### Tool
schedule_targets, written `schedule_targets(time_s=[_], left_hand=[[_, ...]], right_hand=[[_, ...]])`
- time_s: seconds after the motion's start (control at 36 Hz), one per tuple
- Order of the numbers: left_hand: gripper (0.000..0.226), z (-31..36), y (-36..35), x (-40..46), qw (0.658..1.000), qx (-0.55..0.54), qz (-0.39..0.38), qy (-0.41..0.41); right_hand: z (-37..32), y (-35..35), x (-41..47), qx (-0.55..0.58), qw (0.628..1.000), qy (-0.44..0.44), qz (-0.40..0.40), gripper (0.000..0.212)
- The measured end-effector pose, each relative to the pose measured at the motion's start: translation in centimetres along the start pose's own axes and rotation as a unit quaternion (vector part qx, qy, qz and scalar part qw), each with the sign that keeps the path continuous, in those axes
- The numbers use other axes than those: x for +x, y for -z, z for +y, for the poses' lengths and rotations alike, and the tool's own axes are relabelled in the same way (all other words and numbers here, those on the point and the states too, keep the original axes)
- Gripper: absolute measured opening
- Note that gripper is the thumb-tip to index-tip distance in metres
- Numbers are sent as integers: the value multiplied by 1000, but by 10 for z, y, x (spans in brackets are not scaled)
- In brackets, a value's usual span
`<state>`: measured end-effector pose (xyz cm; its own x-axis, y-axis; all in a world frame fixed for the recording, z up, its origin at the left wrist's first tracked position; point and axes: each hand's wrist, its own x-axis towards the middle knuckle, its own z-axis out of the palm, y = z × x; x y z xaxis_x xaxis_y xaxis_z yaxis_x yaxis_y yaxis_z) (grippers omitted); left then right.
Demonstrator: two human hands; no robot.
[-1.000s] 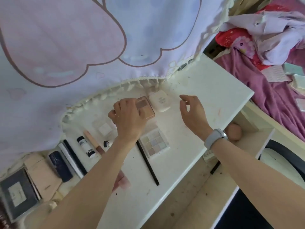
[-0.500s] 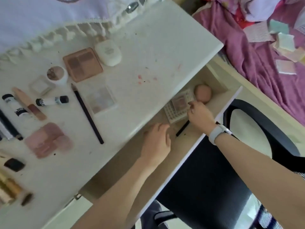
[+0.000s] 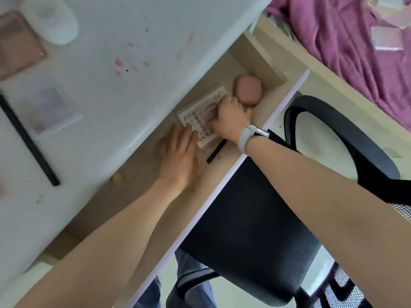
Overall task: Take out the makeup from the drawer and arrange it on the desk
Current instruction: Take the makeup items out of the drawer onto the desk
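Both hands are inside the open wooden drawer (image 3: 262, 61) under the white desk (image 3: 138, 30). My right hand (image 3: 229, 118), with a white watch on the wrist, curls its fingers over a small pinkish item lying on a white perforated tray (image 3: 195, 116). My left hand (image 3: 178, 156) lies flat with straight fingers, fingertips touching the tray's near edge. A peach makeup sponge (image 3: 248, 90) sits just beyond the right hand. A black pencil (image 3: 216, 151) lies beside the tray. On the desk lie a brown palette (image 3: 17, 43), a white compact (image 3: 51, 23), a clear palette (image 3: 49, 107) and a black pencil (image 3: 29, 141).
A black mesh office chair (image 3: 255, 218) stands right below the drawer's white front edge. A bed with purple cloth (image 3: 355, 41) and small paper squares is at the upper right. A small yellow object (image 3: 117, 177) lies in the drawer near the desk edge.
The view has dropped closer to the drawer. My right hand has moved onto the tray and curled over the pinkish item; my left hand has slid forward to touch the tray's edge.
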<state>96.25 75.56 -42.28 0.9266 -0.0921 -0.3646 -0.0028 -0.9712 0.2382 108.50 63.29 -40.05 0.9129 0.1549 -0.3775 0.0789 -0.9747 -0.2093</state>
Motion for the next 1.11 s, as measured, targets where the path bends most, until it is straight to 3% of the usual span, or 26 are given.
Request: schedule_targets(time_s=[0.11,0.25,0.33,0.44,0.61,0.67,0.83,0.92,1.0,1.06,1.11], left_hand=[[53,1,-1,-19,1000,5,-2,9],[29,6,1,-23,993,-25,107,32],[50,13,5,-8,987,-44,121,98],[92,20,4,12,987,-33,37,155],[106,27,14,19,982,-36,57,174],[96,30,22,17,982,-75,69,159],[38,36,49,-2,980,-140,99,103],[29,39,61,-15,978,-148,114,88],[30,36,78,-29,974,-165,123,90],[32,33,94,-37,968,-190,145,76],[30,29,110,-45,955,-229,181,53]], right_hand=[[2,4,-10,-34,998,53,27,42],[8,18,-17,-40,992,90,81,21],[13,25,-26,-36,991,89,91,16],[18,24,-39,-39,988,83,121,15],[26,15,-56,19,983,71,169,21],[26,15,-60,54,978,74,186,22],[24,26,-70,207,952,49,218,25],[22,34,-78,337,917,33,211,23],[17,42,-84,504,843,-30,187,21],[14,48,-84,617,764,-81,168,20],[10,55,-83,733,657,-123,124,20]])
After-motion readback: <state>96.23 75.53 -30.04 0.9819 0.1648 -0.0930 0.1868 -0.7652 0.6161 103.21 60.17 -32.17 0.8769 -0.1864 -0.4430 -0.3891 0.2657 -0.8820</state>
